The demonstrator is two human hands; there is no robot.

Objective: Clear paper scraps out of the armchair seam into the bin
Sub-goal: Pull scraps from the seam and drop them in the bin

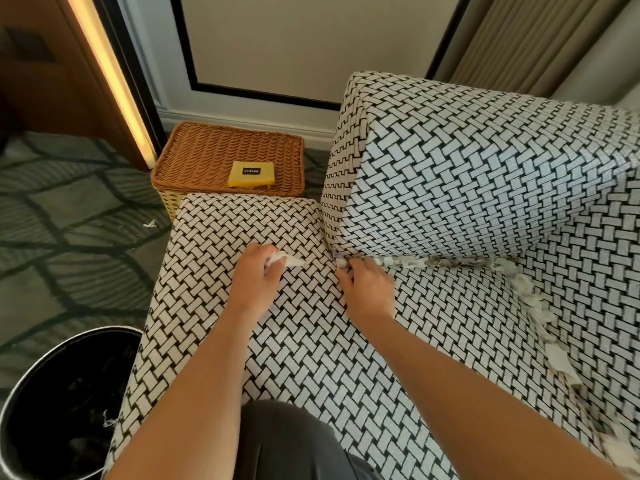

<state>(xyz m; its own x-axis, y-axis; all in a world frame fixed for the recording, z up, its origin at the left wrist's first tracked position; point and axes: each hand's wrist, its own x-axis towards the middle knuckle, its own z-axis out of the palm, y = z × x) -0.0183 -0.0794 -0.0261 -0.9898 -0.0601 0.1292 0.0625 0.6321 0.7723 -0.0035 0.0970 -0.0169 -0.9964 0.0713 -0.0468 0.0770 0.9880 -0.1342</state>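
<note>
Dark trouser knee (287, 441) below both grips. Left hand (258, 271) fisted round scraps (277, 259); right hand (367, 285) pinching seam scrap (341, 263). Risk: loose wad spills short of bin (52, 346).

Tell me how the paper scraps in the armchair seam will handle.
Probably light and floppy: the paper scraps look torn and crumpled. Likely to shred or drop bits, since edges are ragged. They seemingly squash small in the left hand.

Left hand (256, 275) holds scraps (280, 260); right hand (369, 289) pinches at armchair seam (450, 263).
</note>
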